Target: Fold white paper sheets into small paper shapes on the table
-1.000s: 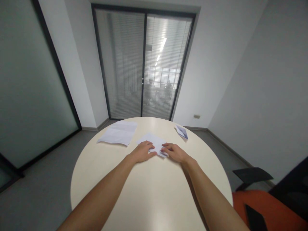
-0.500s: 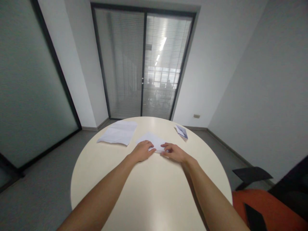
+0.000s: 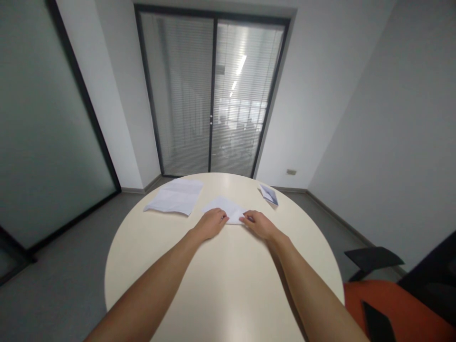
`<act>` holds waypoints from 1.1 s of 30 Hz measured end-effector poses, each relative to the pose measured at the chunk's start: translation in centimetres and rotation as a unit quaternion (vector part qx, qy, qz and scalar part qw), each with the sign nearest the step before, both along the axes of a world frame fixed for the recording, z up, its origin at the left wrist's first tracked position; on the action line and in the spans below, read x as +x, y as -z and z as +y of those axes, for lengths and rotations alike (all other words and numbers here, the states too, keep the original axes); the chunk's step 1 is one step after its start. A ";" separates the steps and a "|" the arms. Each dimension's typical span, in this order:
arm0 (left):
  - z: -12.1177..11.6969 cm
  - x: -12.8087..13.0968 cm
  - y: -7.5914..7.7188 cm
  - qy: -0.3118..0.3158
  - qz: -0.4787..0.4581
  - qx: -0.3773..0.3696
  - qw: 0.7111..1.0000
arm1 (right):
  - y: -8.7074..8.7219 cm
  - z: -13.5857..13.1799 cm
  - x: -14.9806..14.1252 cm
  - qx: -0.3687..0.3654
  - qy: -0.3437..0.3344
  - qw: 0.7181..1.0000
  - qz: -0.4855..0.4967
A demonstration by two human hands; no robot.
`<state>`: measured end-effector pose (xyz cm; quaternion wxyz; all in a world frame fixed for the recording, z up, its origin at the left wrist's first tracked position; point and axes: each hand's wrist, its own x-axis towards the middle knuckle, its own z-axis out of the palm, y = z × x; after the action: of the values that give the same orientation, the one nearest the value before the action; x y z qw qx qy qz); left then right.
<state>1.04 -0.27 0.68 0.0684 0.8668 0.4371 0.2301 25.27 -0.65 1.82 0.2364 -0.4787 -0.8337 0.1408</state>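
Note:
A folded sheet of white paper [image 3: 230,208] lies on the round table with a pointed far end and a straight near edge. My left hand [image 3: 213,223] grips its near left part, thumb and fingers drawn together on the edge. On the near right part, my right hand [image 3: 259,224] pinches the same edge between thumb and curled fingers. A short stretch of the edge shows between both hands. The outer corners of the paper are partly hidden under my fingers.
A creased white sheet [image 3: 176,195] lies at the table's far left. A small folded paper piece [image 3: 269,194] stands near the far right rim. The cream table [image 3: 213,285] has an orange chair [image 3: 388,304] on its right. Glass doors [image 3: 213,95] are beyond.
My fingers have closed in on the near edge of the paper. The right thumb and fingers have come together, and the edge between my hands looks straighter. The other papers have not moved.

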 end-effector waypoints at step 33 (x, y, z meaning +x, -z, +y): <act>-0.5 0.5 0.4 -0.047 0.019 0.001 0.999 | 1.2 1.0 0.1 0.041 0.111 0.991 -0.066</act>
<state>1.56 -0.81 0.23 0.0483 0.8495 0.4783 0.2171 25.38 0.33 0.67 0.2146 -0.5668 -0.7940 0.0474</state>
